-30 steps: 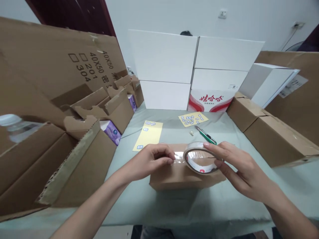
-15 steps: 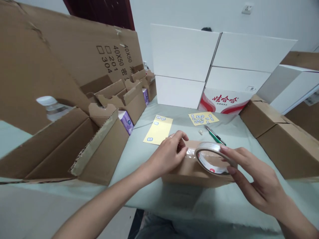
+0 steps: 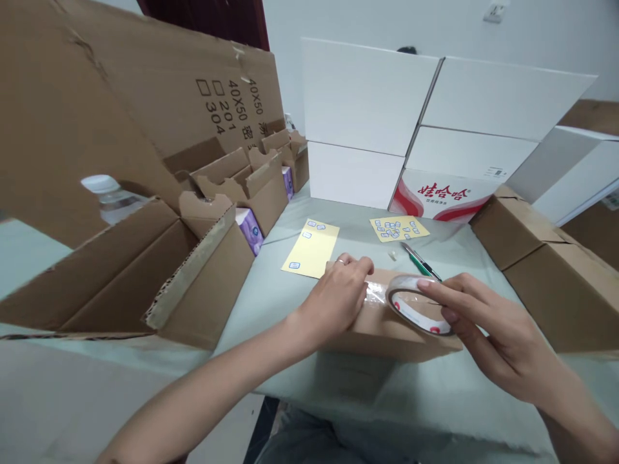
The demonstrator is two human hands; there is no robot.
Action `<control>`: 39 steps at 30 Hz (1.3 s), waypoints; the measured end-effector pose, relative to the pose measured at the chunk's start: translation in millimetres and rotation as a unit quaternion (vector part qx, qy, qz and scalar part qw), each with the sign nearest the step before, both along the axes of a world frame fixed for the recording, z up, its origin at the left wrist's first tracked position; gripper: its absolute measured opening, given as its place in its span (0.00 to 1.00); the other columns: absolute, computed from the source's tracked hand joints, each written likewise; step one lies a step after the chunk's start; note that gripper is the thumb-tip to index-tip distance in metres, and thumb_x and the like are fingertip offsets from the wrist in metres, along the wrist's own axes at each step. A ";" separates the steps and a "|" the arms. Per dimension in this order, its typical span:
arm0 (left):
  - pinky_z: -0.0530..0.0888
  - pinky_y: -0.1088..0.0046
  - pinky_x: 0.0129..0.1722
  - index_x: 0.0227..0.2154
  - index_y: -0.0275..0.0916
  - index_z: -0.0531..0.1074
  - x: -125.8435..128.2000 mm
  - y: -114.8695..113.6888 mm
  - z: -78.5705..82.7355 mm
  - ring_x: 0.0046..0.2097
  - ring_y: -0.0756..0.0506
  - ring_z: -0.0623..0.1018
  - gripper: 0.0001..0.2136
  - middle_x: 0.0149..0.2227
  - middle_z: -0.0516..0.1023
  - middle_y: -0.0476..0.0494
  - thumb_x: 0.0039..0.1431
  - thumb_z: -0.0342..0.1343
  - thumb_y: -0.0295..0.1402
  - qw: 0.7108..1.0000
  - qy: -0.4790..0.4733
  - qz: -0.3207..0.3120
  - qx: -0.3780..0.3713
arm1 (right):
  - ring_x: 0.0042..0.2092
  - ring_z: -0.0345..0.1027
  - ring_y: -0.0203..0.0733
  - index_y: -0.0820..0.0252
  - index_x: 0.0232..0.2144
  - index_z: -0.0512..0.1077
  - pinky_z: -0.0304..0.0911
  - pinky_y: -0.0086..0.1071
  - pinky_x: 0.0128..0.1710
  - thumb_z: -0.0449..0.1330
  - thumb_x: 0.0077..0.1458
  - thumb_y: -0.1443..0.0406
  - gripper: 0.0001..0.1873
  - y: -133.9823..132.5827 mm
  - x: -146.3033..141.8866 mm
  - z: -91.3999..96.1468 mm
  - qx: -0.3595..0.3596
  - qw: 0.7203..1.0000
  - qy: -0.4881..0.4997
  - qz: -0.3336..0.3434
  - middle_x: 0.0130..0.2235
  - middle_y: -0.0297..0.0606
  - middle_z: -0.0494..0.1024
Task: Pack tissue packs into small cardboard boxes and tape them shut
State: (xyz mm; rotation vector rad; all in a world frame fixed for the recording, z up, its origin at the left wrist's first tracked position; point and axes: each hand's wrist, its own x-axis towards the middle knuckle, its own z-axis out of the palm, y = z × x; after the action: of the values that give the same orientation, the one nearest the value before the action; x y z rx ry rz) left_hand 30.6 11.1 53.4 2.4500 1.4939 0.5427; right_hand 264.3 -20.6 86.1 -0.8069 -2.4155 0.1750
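The left grip (image 3: 333, 299) pinches nothing: its fingers are bent and press down on a strip of clear packing tape (image 3: 374, 291), which lies on top of a small brown cardboard box (image 3: 406, 338). The right grip (image 3: 488, 328) pinches a roll of clear tape (image 3: 416, 303) by its rim between thumb and fingers, and the strip runs from this roll to the left fingers. The box lies flat on the cloth-covered tabletop (image 3: 294, 380), low and right of the frame centre.

From left to right, I see a large flattened carton (image 3: 120, 84) at upper left, a plastic bottle (image 3: 113, 200) below it, and open cartons with a purple pack (image 3: 249, 231) inside. Then come a yellow sheet with small labels (image 3: 309, 248), white boxes (image 3: 362, 122) at upper middle, a second yellow sheet (image 3: 399, 227), a green utility knife (image 3: 420, 262), and brown cartons (image 3: 551, 277) at right.

I judge the roll light and stiff, but its sticky side can catch skin, so I would hold the outer rim. The box seems light and firm, though it may slide on the cloth, so I would steady it from the top.
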 end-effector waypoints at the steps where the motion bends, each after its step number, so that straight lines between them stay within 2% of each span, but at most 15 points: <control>1: 0.74 0.61 0.46 0.40 0.36 0.69 2.1 0.0 -0.4 0.47 0.40 0.72 0.10 0.39 0.75 0.39 0.60 0.46 0.20 1.000 0.015 0.001 0.006 | 0.32 0.64 0.34 0.55 0.62 0.61 0.62 0.28 0.28 0.47 0.64 0.75 0.26 0.8 -3.6 1.1 -0.001 1.000 -0.010 -0.003 0.39 0.38 0.68; 6: 0.75 0.56 0.43 0.34 0.32 0.73 3.6 2.9 2.2 0.48 0.34 0.71 0.09 0.33 0.75 0.35 0.60 0.48 0.21 0.996 0.079 0.009 0.038 | 0.25 0.59 0.32 0.58 0.58 0.65 0.57 0.26 0.23 0.47 0.66 0.73 0.21 5.7 -21.3 7.1 0.019 0.998 -0.057 -0.021 0.33 0.34 0.66; 9: 0.74 0.54 0.47 0.35 0.31 0.74 -3.9 -0.6 2.9 0.51 0.33 0.69 0.09 0.39 0.75 0.32 0.60 0.48 0.22 0.994 0.085 0.011 0.068 | 0.25 0.59 0.32 0.58 0.57 0.65 0.57 0.27 0.23 0.46 0.66 0.71 0.20 6.5 -27.8 6.5 0.027 0.997 -0.070 -0.021 0.33 0.35 0.67; 12: 0.70 0.54 0.55 0.43 0.31 0.74 -9.9 -15.3 -5.7 0.56 0.35 0.68 0.13 0.45 0.76 0.35 0.64 0.45 0.24 0.988 0.055 -0.052 0.132 | 0.26 0.62 0.34 0.58 0.58 0.65 0.58 0.27 0.24 0.46 0.66 0.71 0.20 4.4 -29.4 3.4 0.019 0.998 -0.063 -0.013 0.34 0.36 0.69; 16: 0.64 0.41 0.58 0.52 0.29 0.70 -12.2 -39.9 -29.0 0.54 0.34 0.71 0.20 0.51 0.75 0.31 0.68 0.45 0.40 0.977 0.079 -0.100 0.172 | 0.34 0.69 0.36 0.56 0.62 0.60 0.65 0.29 0.33 0.47 0.68 0.66 0.22 11.3 -10.7 2.3 -0.064 0.998 -0.001 -0.001 0.39 0.38 0.75; 19: 0.60 0.33 0.58 0.58 0.31 0.65 -13.1 -48.6 -40.6 0.56 0.30 0.71 0.28 0.55 0.72 0.28 0.65 0.47 0.49 0.975 0.085 -0.097 0.182 | 0.37 0.72 0.40 0.54 0.60 0.63 0.68 0.33 0.39 0.48 0.68 0.57 0.22 38.6 24.1 -4.8 -0.135 0.981 0.102 -0.101 0.40 0.38 0.77; 20: 0.60 0.32 0.58 0.58 0.32 0.65 -13.2 -49.0 -41.1 0.56 0.30 0.70 0.28 0.55 0.72 0.28 0.64 0.49 0.49 0.976 0.076 -0.092 0.181 | 0.38 0.72 0.41 0.55 0.57 0.67 0.68 0.34 0.39 0.48 0.67 0.55 0.21 51.8 37.0 -11.6 -0.142 0.969 0.119 -0.166 0.40 0.39 0.77; 22: 0.59 0.31 0.57 0.57 0.33 0.65 -12.8 -47.3 -36.5 0.56 0.30 0.71 0.27 0.53 0.73 0.28 0.62 0.53 0.47 0.982 0.043 -0.088 0.160 | 0.41 0.72 0.44 0.57 0.53 0.70 0.68 0.35 0.41 0.51 0.65 0.54 0.20 80.2 59.0 -34.0 -0.174 0.935 0.047 -0.305 0.40 0.40 0.78; 23: 0.58 0.30 0.58 0.55 0.32 0.67 -12.1 -45.8 -32.1 0.55 0.30 0.72 0.25 0.52 0.73 0.29 0.62 0.53 0.45 0.986 0.019 -0.086 0.140 | 0.42 0.73 0.45 0.59 0.50 0.72 0.68 0.36 0.42 0.54 0.63 0.57 0.18 94.0 66.5 -49.1 -0.190 0.924 0.019 -0.331 0.41 0.42 0.78; 27: 0.56 0.38 0.63 0.46 0.33 0.70 -4.6 -40.7 -12.9 0.50 0.38 0.76 0.14 0.46 0.77 0.34 0.67 0.44 0.34 0.994 -0.094 -0.041 0.040 | 0.49 0.71 0.48 0.63 0.49 0.71 0.66 0.45 0.50 0.61 0.60 0.59 0.18 134.8 70.9 -117.7 -0.203 0.901 -0.035 -0.383 0.48 0.46 0.75; 29: 0.63 0.47 0.62 0.53 0.31 0.66 0.6 -39.1 -9.3 0.53 0.39 0.74 0.17 0.50 0.76 0.33 0.67 0.40 0.31 0.988 -0.153 -0.012 0.013 | 0.50 0.69 0.47 0.62 0.51 0.70 0.66 0.47 0.50 0.60 0.62 0.58 0.18 145.2 68.0 -143.0 -0.199 0.897 -0.050 -0.392 0.51 0.44 0.73; 31: 0.69 0.55 0.59 0.60 0.31 0.60 5.0 -36.9 -10.3 0.58 0.40 0.71 0.21 0.56 0.72 0.31 0.67 0.42 0.30 0.976 -0.215 -0.028 0.001 | 0.47 0.71 0.44 0.62 0.49 0.70 0.68 0.45 0.48 0.59 0.63 0.58 0.16 151.5 70.6 -155.5 -0.197 0.901 -0.060 -0.382 0.50 0.41 0.74; 34: 0.69 0.63 0.59 0.56 0.35 0.68 7.3 -31.3 -14.5 0.58 0.43 0.70 0.17 0.55 0.71 0.35 0.66 0.48 0.30 0.949 -0.306 -0.074 -0.005 | 0.43 0.72 0.45 0.63 0.44 0.72 0.69 0.44 0.45 0.57 0.63 0.56 0.15 155.4 86.3 -149.3 -0.174 0.921 -0.053 -0.343 0.43 0.42 0.75; 36: 0.68 0.62 0.60 0.50 0.38 0.75 6.5 -27.8 -15.4 0.58 0.42 0.70 0.13 0.53 0.70 0.36 0.65 0.52 0.32 0.937 -0.344 -0.056 -0.014 | 0.45 0.72 0.49 0.62 0.44 0.71 0.68 0.46 0.46 0.54 0.63 0.54 0.18 152.9 96.9 -131.6 -0.143 0.942 -0.035 -0.303 0.43 0.46 0.75; 39: 0.64 0.56 0.62 0.48 0.44 0.77 4.3 -25.5 -12.9 0.64 0.39 0.63 0.12 0.58 0.65 0.36 0.63 0.56 0.34 0.937 -0.347 -0.018 -0.028 | 0.52 0.68 0.53 0.59 0.49 0.68 0.65 0.47 0.53 0.52 0.62 0.52 0.21 141.2 96.2 -95.5 -0.100 0.969 -0.018 -0.225 0.49 0.48 0.72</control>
State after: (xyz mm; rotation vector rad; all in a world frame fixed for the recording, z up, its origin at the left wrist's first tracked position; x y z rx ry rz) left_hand 34.9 -14.5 40.5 1.9146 1.1348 1.1812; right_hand 360.5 120.6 -9.3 -1.4370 -2.2010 0.2276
